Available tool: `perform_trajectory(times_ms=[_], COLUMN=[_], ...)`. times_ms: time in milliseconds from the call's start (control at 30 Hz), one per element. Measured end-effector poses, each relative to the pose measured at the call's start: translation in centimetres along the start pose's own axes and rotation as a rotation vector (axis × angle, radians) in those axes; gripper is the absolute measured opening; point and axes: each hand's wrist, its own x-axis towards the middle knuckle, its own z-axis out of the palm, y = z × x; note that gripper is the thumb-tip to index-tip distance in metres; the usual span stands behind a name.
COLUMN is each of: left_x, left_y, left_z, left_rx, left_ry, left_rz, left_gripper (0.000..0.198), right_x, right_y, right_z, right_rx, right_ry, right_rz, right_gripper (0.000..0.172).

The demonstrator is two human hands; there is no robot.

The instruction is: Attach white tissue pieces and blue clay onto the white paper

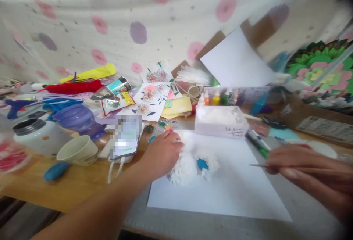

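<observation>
My left hand (163, 154) rests knuckles-up on a fluffy white clump (185, 166) that lies on a white sheet of paper (220, 192); its fingers curl down onto the clump. A small blue piece (202, 164) sits in the middle of the white fluff. My right hand (309, 175) comes in from the right edge, fingers closed round a thin wooden stick (278, 167) whose tip points left toward the clump, a short way from it.
A white box of fluff (220, 121) stands behind the sheet, small colour bottles (216, 97) beyond it. A phone (126, 136), paper cup (78, 150), white jar (38, 133), flower cards (150, 100) and green pens (257, 142) crowd the wooden table.
</observation>
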Motion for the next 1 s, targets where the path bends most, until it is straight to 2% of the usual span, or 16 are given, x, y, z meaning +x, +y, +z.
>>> perform_trajectory(times_ms=[100, 200, 300, 367, 600, 800, 1000], left_x=[-0.2, -0.2, -0.2, -0.1, 0.0, -0.2, -0.4], left_y=[-0.1, -0.2, -0.4, -0.5, -0.6, -0.7, -0.7], left_z=[0.1, 0.0, -0.1, -0.1, 0.1, 0.0, -0.1], left_rx=[0.007, -0.011, -0.042, -0.058, -0.085, -0.091, -0.116], left_ry=[-0.023, -0.045, -0.060, -0.062, -0.045, -0.046, -0.030], left_rz=[-0.017, -0.047, -0.071, -0.083, -0.077, -0.091, -0.077], left_gripper=[0.027, 0.024, 0.023, 0.021, 0.021, 0.025, 0.023], right_x=[3.9, 6.8, 8.3, 8.6, 8.5, 8.7, 8.6], right_y=[-1.4, -2.2, -2.0, -1.6, -0.3, -0.2, 0.0], right_z=[3.3, 7.6, 11.2, 12.7, 13.6, 14.0, 14.2], right_rx=[0.152, 0.301, 0.406, 0.443, 0.469, 0.453, 0.412], right_ry=[-0.082, -0.157, -0.192, -0.223, -0.261, -0.225, -0.190], right_rz=[-0.025, 0.070, 0.122, 0.132, 0.216, 0.194, 0.152], right_gripper=[0.012, 0.010, 0.010, 0.011, 0.013, 0.004, 0.007])
